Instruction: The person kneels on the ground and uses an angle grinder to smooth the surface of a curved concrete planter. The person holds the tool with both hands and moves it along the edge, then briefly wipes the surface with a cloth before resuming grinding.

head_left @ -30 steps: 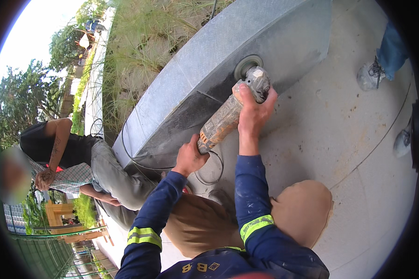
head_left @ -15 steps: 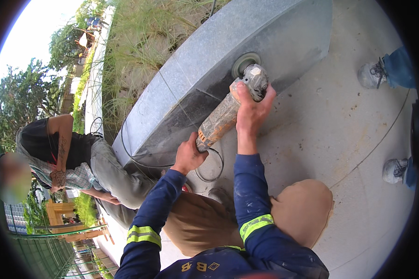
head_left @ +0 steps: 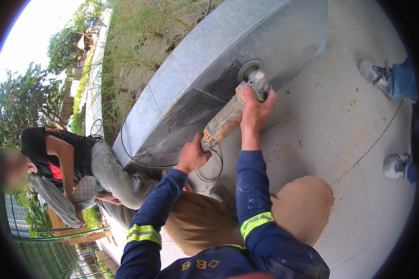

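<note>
My left hand (head_left: 193, 153) grips the rear end of a dusty grey-orange angle grinder (head_left: 223, 118), and my right hand (head_left: 257, 111) is wrapped round its body just behind the head. The round disc (head_left: 247, 66) lies against the side face of a curved grey stone curb (head_left: 295, 51), on or beside a darker patch. A black cord (head_left: 219, 172) loops from the tool's rear beside my left hand. Both forearms come up from the lower edge in dark blue sleeves with yellow reflective bands.
A co-worker (head_left: 116, 172) in grey trousers sits at left, hands on checked cloth (head_left: 84, 195). Another person's shoes (head_left: 375, 74) are at right on the pale pavement (head_left: 349, 125). Dry grass (head_left: 139, 46) grows behind the curb. A green mesh fence (head_left: 44, 253) stands at lower left.
The grinder, held in both my hands, has shifted slightly along the curb. The co-worker at left has moved their arms and the cloth downward. The other person's feet at right have shifted.
</note>
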`<state>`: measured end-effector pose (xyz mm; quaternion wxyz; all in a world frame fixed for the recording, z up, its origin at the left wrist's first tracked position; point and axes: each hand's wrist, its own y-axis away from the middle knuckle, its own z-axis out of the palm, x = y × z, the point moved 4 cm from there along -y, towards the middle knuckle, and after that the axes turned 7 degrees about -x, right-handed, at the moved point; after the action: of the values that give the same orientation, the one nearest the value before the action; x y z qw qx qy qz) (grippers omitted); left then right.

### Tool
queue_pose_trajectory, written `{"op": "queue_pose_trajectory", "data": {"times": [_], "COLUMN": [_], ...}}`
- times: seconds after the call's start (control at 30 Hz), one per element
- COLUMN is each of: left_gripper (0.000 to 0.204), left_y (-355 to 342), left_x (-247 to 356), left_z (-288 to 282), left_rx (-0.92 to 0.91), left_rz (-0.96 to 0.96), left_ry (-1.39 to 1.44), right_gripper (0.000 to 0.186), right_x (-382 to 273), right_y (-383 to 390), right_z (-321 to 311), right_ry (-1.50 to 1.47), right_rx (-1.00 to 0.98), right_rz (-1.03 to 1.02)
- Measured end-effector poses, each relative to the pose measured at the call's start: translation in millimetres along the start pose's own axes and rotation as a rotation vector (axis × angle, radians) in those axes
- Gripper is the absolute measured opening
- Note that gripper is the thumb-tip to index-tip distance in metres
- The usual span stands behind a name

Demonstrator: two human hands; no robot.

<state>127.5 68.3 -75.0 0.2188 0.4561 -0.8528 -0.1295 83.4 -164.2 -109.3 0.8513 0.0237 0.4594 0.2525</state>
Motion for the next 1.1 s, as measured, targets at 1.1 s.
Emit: {"op": "queue_pose_trajectory", "data": {"times": [1.1], "left_gripper": [0.055], "left_y": [-3.5], "left_x": [10.5], "left_z": [-0.1], "left_rx": [0.017], "left_rz": [0.0], "left_ry": [0.054], "right_gripper": [0.07], "right_x": [-21.5], "right_y": [-1.2], "right_z": [4.6], "right_ry": [0.063], "right_rx": [0.017], "right_rz": [-0.034]}}
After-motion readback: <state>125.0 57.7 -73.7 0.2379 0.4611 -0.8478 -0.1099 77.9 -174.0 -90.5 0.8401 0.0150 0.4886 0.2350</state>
